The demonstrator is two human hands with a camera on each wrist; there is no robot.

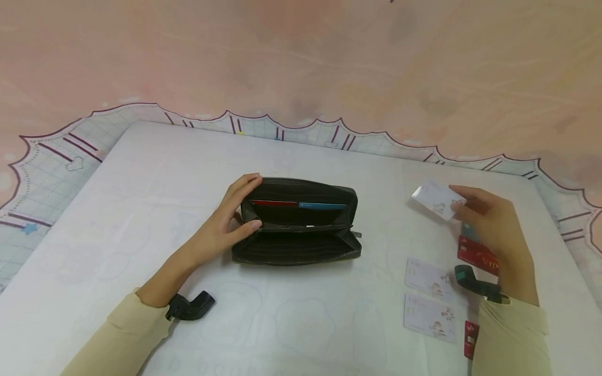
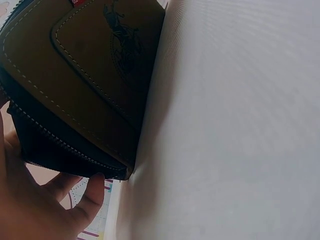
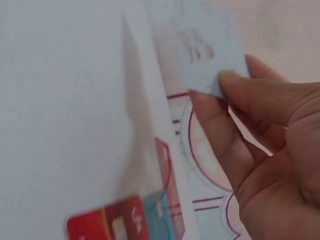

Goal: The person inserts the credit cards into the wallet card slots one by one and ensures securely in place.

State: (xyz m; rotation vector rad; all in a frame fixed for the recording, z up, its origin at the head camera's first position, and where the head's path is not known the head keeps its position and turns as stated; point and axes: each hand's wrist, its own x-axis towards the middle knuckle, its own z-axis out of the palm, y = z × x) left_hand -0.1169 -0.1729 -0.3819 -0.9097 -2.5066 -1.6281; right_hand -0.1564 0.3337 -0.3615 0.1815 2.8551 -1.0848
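A dark zip-around wallet (image 1: 305, 245) stands unzipped on the table with its compartments facing up. A red card (image 1: 274, 204) and a blue card (image 1: 322, 206) show in its slots. My left hand (image 1: 226, 222) grips the wallet's left end, thumb at the middle divider and fingers at the far edge. The wallet's brown stitched outside (image 2: 95, 75) with a dark printed figure fills much of the left wrist view. Over the table's right side, my right hand (image 1: 489, 219) pinches a white card (image 1: 438, 199) between thumb and fingers, raised above the surface.
Two white VIP cards (image 1: 429, 316) lie one below the other right of the wallet. A red VIP card (image 1: 475, 254) overlaps a blue card (image 1: 472, 232) under my right hand. Another red card (image 1: 470, 338) is partly hidden by the right sleeve. A patterned cloth edges the table.
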